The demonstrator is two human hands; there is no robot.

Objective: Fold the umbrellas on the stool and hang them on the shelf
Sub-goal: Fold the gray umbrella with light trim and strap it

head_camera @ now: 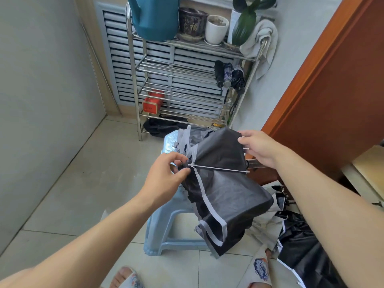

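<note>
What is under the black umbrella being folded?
A light blue plastic stool stands under the black umbrella; its legs and far seat edge show. The canopy covers most of the seat, hiding anything there.

Black umbrella (224, 183) with grey edging, canopy loose and half-collapsed, draped over pale blue stool (166, 225); one bare rib lies crosswise. At 1 o'clock, three folded umbrellas (229, 76) hang on steel shelf (187, 69) (handles down). Another black-and-white umbrella (297, 242) on floor, 4 o'clock.
</note>
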